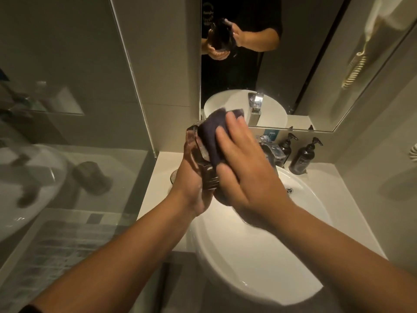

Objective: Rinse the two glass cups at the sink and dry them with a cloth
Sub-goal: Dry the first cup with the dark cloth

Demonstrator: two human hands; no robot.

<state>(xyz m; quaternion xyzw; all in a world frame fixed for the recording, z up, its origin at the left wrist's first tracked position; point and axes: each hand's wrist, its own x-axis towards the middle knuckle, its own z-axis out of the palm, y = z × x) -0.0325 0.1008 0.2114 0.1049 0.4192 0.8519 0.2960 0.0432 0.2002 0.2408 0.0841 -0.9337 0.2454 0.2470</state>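
A: Nearest in: two bare forearms reaching over the round white ceramic sink (237, 256).

B: The cup?

A: Clear ribbed glass cup (203, 163), held tilted above the sink's left rim. Left hand (191, 184) cradles it from below, grip curled round it. Right hand (246, 168) presses a dark purple cloth (212, 136) onto and into the cup, fingers mostly straight.

B: Around it?

A: A second dark-rimmed glass cup (174, 178) stands on the pale bench (151, 193) behind the left wrist. Chrome tap (270, 152), two dark pump bottles (301, 158) right, mirror (293, 64) above.
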